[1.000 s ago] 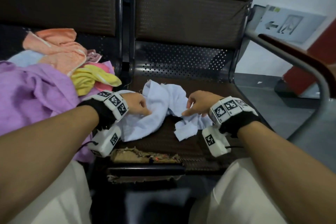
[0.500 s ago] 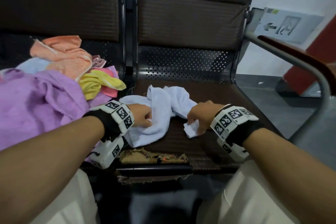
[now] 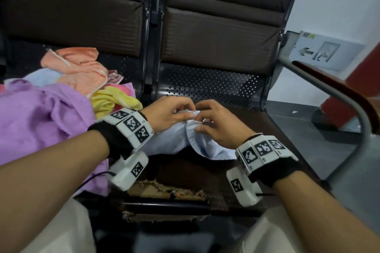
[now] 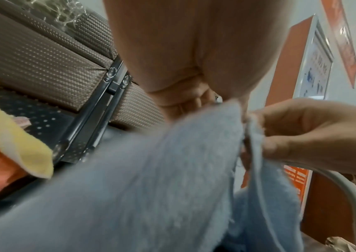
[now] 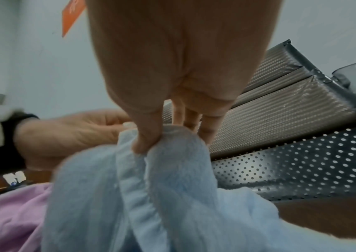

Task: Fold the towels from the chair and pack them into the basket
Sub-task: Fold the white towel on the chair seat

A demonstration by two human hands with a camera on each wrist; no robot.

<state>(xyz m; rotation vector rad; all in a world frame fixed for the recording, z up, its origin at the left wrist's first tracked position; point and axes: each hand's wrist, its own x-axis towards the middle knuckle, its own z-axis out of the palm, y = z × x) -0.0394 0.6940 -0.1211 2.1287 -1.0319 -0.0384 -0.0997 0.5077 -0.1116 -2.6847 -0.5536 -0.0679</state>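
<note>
While the pale blue towel (image 3: 185, 141) hangs bunched between them, the left hand (image 3: 166, 114) and the right hand (image 3: 218, 127) sit close together above the brown seat (image 3: 257, 121) of the right-hand chair, almost touching at the fingertips. The left hand pinches the towel's top edge between thumb and curled fingers, and from its wrist camera the cloth (image 4: 151, 179) drops away from the pinch toward the near side, filling the lower part of the view. The right hand pinches the same upper edge just to the right; its wrist camera shows the thumb (image 5: 144, 136) pressed down into a gathered fold of the towel (image 5: 129, 196) with the other fingers curled behind it, and the left hand (image 5: 69, 134) just beside it on the left. From the two pinches the towel drapes down and toward the near side, spreading under both wrists, with its lower part lying on the seat pad. On the left seat, well apart from the hands, lies a heap of other towels: a large purple towel (image 3: 37, 117) nearest, a yellow towel (image 3: 111, 100) at its right edge just left of the left wrist, and an orange towel (image 3: 82, 70) farther back against the backrest. A grey armrest (image 3: 339, 96) curves along the right side of the chair, and the near edge of the seat pad is torn and frayed (image 3: 166, 191)
</note>
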